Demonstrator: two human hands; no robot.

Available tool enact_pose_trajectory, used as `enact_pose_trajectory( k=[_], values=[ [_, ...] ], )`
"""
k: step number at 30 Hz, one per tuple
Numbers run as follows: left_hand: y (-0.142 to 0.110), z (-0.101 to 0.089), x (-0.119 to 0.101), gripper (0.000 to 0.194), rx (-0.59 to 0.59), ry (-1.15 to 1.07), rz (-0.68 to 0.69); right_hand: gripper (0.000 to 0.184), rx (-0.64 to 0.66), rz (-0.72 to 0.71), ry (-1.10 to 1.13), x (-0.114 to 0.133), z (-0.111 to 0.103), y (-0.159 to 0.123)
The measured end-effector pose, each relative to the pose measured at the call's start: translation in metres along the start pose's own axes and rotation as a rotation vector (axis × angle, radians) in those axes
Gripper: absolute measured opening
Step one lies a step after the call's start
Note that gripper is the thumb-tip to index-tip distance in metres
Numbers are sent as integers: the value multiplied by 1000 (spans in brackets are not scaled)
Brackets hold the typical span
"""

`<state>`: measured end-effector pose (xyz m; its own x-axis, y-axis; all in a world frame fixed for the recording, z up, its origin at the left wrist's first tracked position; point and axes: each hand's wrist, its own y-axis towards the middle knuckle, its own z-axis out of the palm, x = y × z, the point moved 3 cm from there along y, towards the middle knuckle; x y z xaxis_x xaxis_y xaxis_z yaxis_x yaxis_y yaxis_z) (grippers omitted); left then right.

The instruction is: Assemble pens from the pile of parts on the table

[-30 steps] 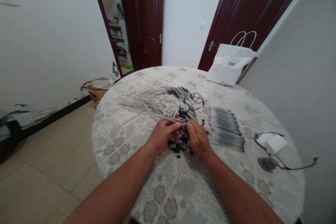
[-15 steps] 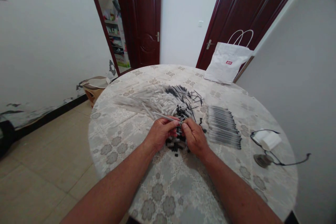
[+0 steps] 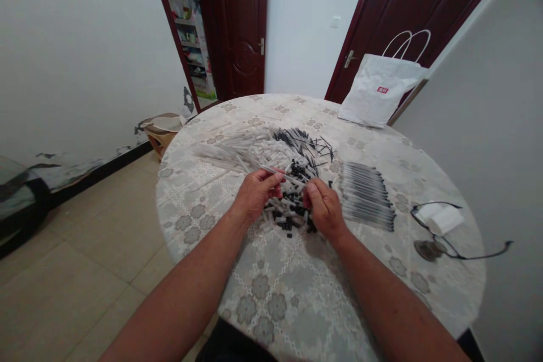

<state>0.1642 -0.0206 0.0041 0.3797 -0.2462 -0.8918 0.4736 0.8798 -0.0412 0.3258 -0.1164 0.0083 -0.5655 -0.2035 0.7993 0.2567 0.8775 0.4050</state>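
A thin, translucent pen barrel spans the gap between my two hands above the piled parts. My left hand pinches its left portion between thumb and fingers. At the other end, my right hand is closed with thumb against forefinger; its fingertips hide what sits at that end. Small black and grey pen pieces are heaped beneath and between the hands. Behind them lie whitish short tubes, long clear tubes and dark-tipped thin rods. Right of my right hand, pens lie in a neat row.
The round table wears a flowered cloth. On its right are eyeglasses, a white tissue roll and a small round dark object. A white paper bag stands at the back right edge.
My hands have moved apart, the right one to the right, so more of the barrel shows between them. The view has shifted slightly, moving the scene rightward and up.
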Motion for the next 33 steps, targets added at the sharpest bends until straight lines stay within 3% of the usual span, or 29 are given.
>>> enact_pose_trajectory(
  k=[5, 11, 14, 18, 20, 23, 29, 33],
  values=[
    [2, 0, 3, 38, -10, 17, -3, 39, 15, 45, 118, -3, -1, 4],
    [0, -1, -2, 34, 15, 264, 66, 25, 21, -108, -77, 3, -7, 8],
    [-1, -4, -7, 28, 71, 574, 127, 25, -97, -123, -118, -3, -13, 10],
    [-7, -1, -10, 19, 229, 1173, 425, 27, -303, -75, -83, -15, -23, 13],
    [-10, 4, -6, 24, 342, 1420, 539, 27, -337, -73, -76, -19, -26, 14],
    [-13, 11, 2, 27, 440, 1660, 588, 27, -342, -73, -67, -21, -27, 14],
    [-9, 9, 9, 15, 395, 1707, 593, 27, -355, -72, -35, -18, -27, 15],
    [-6, -1, 4, 14, 293, 1418, 557, 26, -388, -3, 97, -19, -26, 16]
  ],
)
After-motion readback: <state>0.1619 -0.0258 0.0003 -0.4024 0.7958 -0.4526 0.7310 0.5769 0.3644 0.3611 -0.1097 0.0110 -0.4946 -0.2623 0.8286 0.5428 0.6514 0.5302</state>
